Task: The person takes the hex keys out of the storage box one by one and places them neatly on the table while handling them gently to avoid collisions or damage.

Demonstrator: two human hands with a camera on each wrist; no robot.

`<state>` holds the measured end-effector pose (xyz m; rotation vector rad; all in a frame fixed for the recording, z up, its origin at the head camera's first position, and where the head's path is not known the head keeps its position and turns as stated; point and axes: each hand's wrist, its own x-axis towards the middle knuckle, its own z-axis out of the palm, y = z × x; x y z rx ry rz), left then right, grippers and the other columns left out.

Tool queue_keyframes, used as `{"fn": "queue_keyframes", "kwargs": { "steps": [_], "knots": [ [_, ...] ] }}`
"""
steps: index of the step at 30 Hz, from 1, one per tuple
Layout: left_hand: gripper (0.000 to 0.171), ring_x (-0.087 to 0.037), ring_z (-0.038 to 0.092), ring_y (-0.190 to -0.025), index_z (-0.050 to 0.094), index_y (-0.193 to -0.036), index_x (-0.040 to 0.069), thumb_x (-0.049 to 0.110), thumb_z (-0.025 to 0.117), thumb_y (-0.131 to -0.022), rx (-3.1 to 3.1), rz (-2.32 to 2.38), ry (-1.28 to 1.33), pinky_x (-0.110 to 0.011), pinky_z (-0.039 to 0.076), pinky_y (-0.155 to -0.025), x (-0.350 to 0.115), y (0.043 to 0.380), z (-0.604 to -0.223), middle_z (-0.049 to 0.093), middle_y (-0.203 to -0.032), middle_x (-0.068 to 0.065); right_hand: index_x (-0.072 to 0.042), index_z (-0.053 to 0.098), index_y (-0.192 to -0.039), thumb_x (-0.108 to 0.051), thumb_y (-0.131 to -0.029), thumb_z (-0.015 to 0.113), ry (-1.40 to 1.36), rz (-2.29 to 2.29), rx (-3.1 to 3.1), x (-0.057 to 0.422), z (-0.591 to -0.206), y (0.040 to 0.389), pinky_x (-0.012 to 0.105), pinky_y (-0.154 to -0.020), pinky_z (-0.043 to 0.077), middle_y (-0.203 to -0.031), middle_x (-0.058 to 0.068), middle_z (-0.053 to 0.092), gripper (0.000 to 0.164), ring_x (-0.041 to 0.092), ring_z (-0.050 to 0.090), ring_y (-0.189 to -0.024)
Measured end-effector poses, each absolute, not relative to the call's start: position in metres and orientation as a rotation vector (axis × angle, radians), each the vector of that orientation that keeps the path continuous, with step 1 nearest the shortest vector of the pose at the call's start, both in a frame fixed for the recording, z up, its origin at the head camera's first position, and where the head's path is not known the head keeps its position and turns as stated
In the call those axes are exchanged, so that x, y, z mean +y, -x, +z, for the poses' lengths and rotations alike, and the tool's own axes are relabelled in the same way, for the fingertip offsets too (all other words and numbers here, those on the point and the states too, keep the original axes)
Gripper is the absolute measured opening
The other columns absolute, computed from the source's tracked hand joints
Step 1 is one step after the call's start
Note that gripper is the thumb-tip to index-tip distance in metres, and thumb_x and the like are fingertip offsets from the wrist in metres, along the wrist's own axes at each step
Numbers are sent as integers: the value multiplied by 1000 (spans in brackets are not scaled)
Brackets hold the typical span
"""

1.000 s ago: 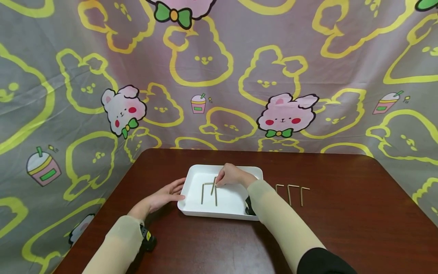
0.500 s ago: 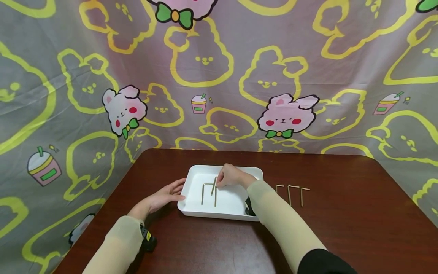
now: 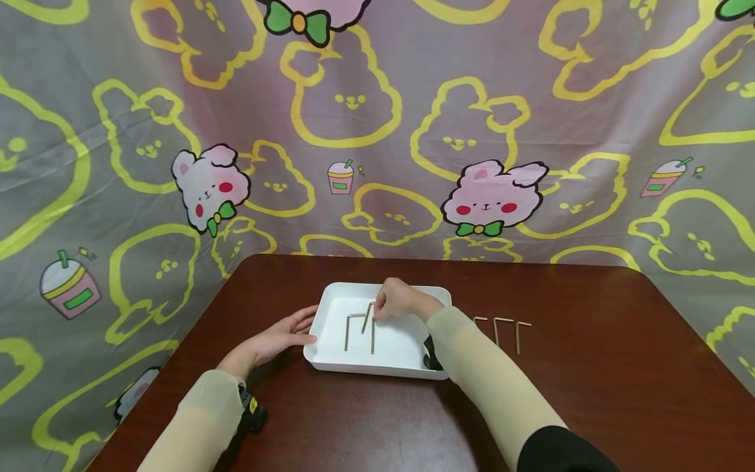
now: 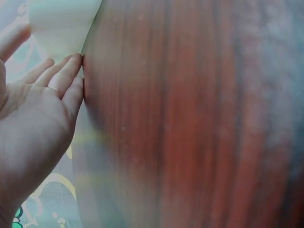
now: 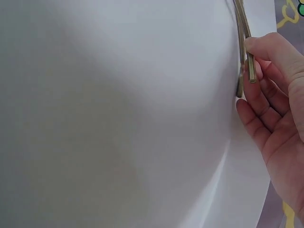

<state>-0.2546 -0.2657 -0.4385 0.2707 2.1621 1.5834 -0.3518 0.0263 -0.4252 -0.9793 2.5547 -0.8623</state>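
Observation:
Inside a white tray (image 3: 401, 357), my right hand (image 3: 398, 300) pinches one end of a brass L-shaped hex key (image 5: 252, 66) between thumb and fingers. A second hex key (image 5: 239, 78) lies close behind it in the right wrist view. From the head, a tilted hex key (image 3: 367, 320) and an upright-lying one (image 3: 373, 337) both reach the fingertips; which is gripped I cannot tell. Another hex key (image 3: 347, 334) lies to their left on the tray floor. My left hand (image 3: 282, 337) touches the tray's left side, its fingers nearly straight in the left wrist view.
Several more brass hex keys (image 3: 518, 337) lie in a row on the brown table (image 3: 366, 419), right of the tray and partly behind my right sleeve (image 3: 495, 383). A patterned cloth (image 3: 383, 131) hangs behind the table and along its left.

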Motion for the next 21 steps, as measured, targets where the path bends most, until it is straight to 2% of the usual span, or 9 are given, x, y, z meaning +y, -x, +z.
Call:
{"fn": "queue_keyframes", "kwargs": {
  "steps": [10, 21],
  "knots": [
    [81, -37, 17, -144, 14, -154, 1, 14, 66, -92, 2174, 1576, -265, -52, 19, -113, -266, 255, -438, 18, -157, -23, -9, 75, -71, -6, -78, 80, 1003, -944, 2527, 27, -414, 353, 21, -55, 41, -65, -4, 67, 9, 6, 50, -58],
    [81, -37, 18, -144, 15, -154, 2, 15, 66, -93, 2200, 1552, -252, -53, 19, -112, -265, 254, -438, 19, -157, -22, -11, 77, -74, -8, -79, 79, 1074, -954, 2521, 34, -394, 347, 23, -62, 47, -70, -7, 69, 7, 7, 56, -64]
  ]
}}
